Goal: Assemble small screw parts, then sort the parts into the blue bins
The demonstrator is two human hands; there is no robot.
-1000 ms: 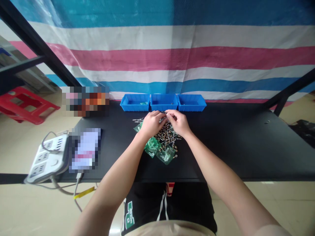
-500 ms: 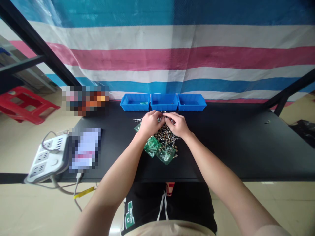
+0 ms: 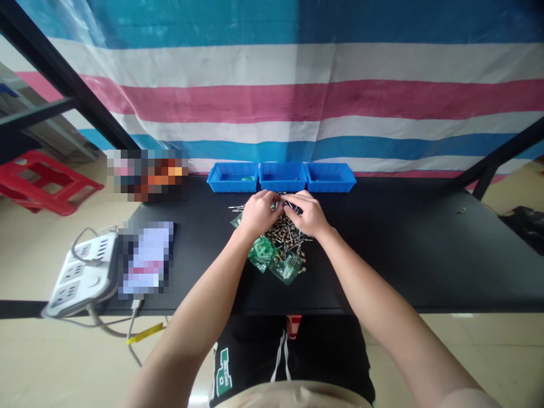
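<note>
While the left hand (image 3: 258, 214) and right hand (image 3: 309, 215) curl toward each other, fingertips close together, whatever they pinch is too small to tell. Beneath them, a loose pile of thin silver metal pins with brownish heads (image 3: 285, 231) lies on the flat black surface (image 3: 403, 243), behind translucent green plastic bags (image 3: 262, 252) and before three blue rectangular bins (image 3: 283, 185).

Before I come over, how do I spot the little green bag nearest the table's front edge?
Find the black table, then the heap of metal pieces by the person's left hand and right hand. The green bag lies at the heap's near side. Its brighter green neighbour lies to its left; this one is more see-through, showing pale straight pieces.
</note>
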